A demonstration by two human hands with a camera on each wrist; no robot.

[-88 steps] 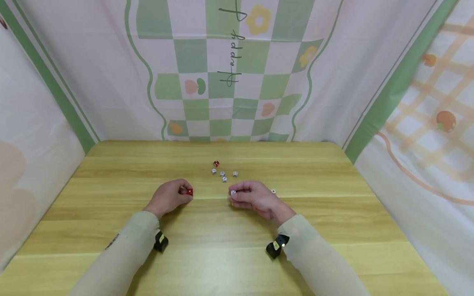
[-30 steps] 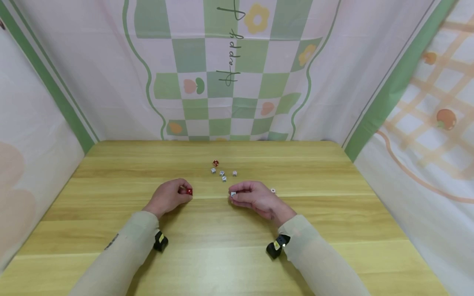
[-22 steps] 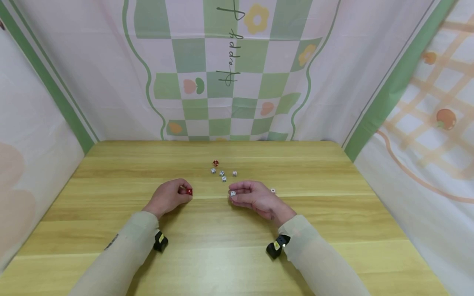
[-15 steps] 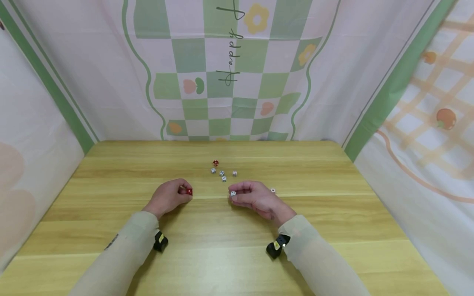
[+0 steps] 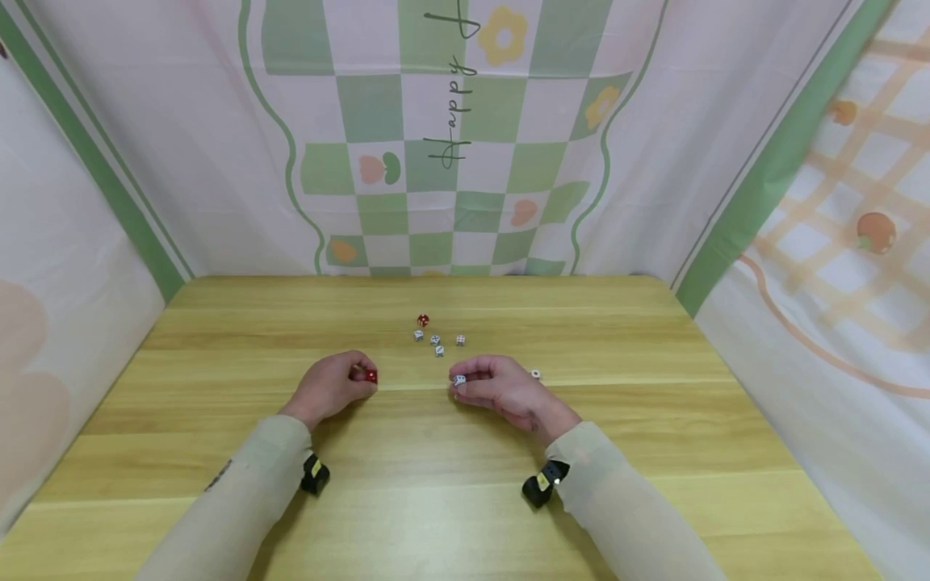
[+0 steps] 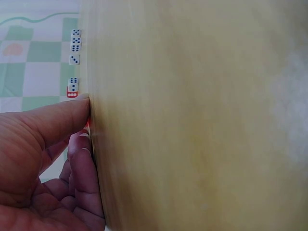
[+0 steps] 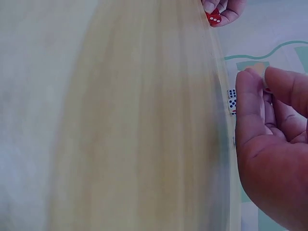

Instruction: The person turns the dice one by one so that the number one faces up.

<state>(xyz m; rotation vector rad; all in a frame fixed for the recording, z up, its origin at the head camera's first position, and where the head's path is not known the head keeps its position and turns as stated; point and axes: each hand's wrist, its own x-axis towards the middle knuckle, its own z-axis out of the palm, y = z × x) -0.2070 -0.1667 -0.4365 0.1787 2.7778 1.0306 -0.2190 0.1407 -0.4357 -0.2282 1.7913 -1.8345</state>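
On the left of the table, my left hand (image 5: 330, 387) pinches a red die (image 5: 372, 376) between thumb and fingertips, close to the wood. That die shows white pips in the right wrist view, while the left wrist view has it mostly hidden behind the thumb (image 6: 62, 118). Across from it, my right hand (image 5: 501, 389) holds a white die (image 5: 459, 379) with dark pips between thumb and fingers. In the right wrist view the fingers (image 7: 250, 106) largely cover this white die.
Beyond the hands lie another red die (image 5: 423, 320) and several white dice (image 5: 435, 340) in a loose group. One more white die (image 5: 535, 374) sits just behind the right hand. The wooden table (image 5: 421, 492) ends at a patterned curtain (image 5: 436, 161).
The white die has turned within my right fingers, so different faces show now than before. My left hand, its red die and the dice on the table stay in place.
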